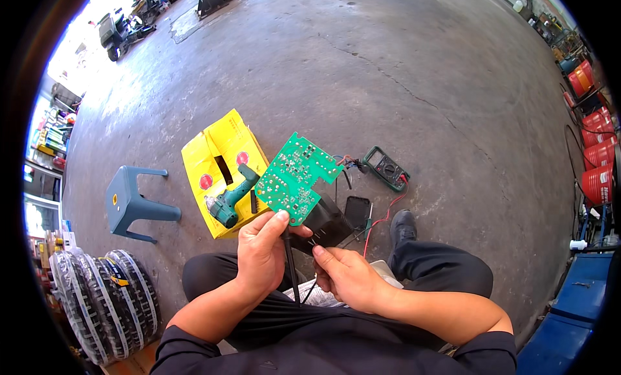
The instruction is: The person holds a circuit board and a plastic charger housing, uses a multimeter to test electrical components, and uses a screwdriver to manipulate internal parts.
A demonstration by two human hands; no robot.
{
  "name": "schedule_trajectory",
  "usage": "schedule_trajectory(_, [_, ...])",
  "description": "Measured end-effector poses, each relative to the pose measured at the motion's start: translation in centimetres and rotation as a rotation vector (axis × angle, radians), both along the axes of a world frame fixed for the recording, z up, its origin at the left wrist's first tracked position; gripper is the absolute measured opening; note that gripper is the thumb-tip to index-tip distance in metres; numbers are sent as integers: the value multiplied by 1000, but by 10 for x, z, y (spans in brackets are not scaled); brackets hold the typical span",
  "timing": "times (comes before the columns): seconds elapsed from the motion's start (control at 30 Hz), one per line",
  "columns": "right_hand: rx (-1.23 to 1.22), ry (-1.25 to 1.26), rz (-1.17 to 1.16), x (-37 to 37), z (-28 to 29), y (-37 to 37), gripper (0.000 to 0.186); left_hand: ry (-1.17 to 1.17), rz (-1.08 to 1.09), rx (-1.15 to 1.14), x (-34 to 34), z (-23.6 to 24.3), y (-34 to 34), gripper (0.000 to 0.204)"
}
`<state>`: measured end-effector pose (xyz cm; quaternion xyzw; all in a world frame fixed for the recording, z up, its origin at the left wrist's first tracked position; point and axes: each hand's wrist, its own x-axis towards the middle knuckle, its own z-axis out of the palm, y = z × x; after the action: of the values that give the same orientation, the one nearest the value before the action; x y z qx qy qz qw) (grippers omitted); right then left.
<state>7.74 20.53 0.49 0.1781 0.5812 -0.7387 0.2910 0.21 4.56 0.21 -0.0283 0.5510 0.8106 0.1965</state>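
Observation:
My left hand (262, 249) grips a green circuit board (297, 177) by its near edge, thumb on top, with its dotted solder side facing up. A black cable (290, 265) hangs down beside that thumb. Just to the right, my right hand (352, 278) pinches a thin wire (313, 242), its tip showing at the fingertips. Behind the fingers and partly under the board is a black plastic housing (328, 221); the hands and board hide how it is supported. Beyond the board's right corner lies a dark green multimeter (386, 168) with a red lead (381, 220).
A green cordless drill (226, 205) lies on a yellow box (223, 132) to the left. A blue plastic stool (132, 200) lies tipped over farther left, above wrapped tyres (107, 304). A small black tray-like cover (358, 212) is on the floor. Red drums (598, 155) line the right side.

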Motion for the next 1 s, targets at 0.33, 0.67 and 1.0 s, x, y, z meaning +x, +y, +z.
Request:
schedule_trajectory(0.33, [25, 3, 10, -1, 1, 0, 51, -11, 4, 1, 0, 2, 1, 25])
schedule_trajectory(0.67, [20, -8, 9, -1, 2, 1, 51, -14, -2, -1, 0, 2, 1, 25])
schedule_trajectory(1.0, [22, -5, 6, 0, 0, 1, 52, -10, -1, 1, 1, 2, 1, 25])
